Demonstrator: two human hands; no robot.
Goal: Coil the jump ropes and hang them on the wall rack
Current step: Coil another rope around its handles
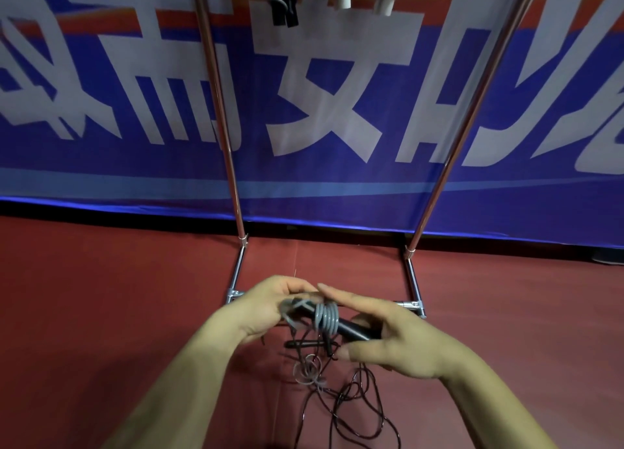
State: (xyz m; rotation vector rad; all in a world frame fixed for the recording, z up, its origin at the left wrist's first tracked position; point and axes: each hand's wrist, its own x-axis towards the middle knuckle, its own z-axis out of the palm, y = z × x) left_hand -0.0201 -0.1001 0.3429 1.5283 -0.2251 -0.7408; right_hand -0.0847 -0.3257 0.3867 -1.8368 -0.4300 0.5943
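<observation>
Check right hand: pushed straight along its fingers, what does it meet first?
Likely the left hand: the right hand points at its fingers over the coiled gray jump rope, nearly touching; depth unclear.

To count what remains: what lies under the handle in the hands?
On the red floor: tangled black rope, a grey rope loop and another black handle. The right hand hides part of the pile.
</observation>
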